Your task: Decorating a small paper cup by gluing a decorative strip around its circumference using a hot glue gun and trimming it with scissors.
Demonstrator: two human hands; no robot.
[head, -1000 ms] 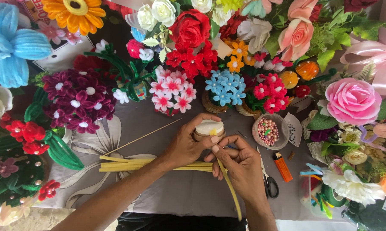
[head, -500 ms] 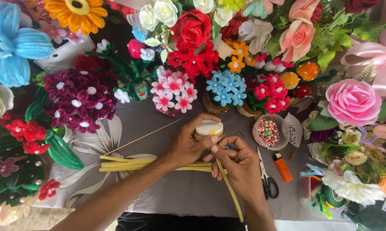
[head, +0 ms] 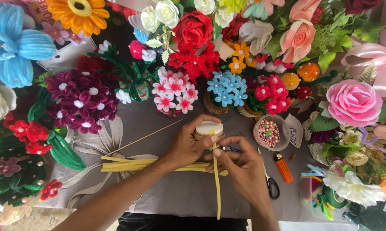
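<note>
Head view first, and we go from the left: a big blue flower [head: 11,47] and a cluster of purple blossoms [head: 82,100] crowd the left of the grey cloth [head: 184,192], with red flowers [head: 28,132] below them. A thin wooden stick [head: 144,137] lies slanted, its far end up to the right. Beneath it a bundle of pale yellow stems [head: 137,164] lies flat, long axis left to right, and our left hand [head: 188,143] covers its right part. That hand curls its fingers round a small cream spool [head: 209,129], thumb on the rim. Just beside it our right hand [head: 240,164] pinches the top of a single yellow stem [head: 217,188] between thumb and forefinger. This stem runs nearly straight toward us from the spool, its near end pointing at our body and stopping short of the cloth's edge. Its upper tip is hidden under the fingertips, so we cannot tell how it meets the spool. Further right sit a bowl of pink beads [head: 270,132], scissors [head: 271,186] half hidden by our right wrist, an orange lighter [head: 282,167] and a large pink rose [head: 353,102]
</note>
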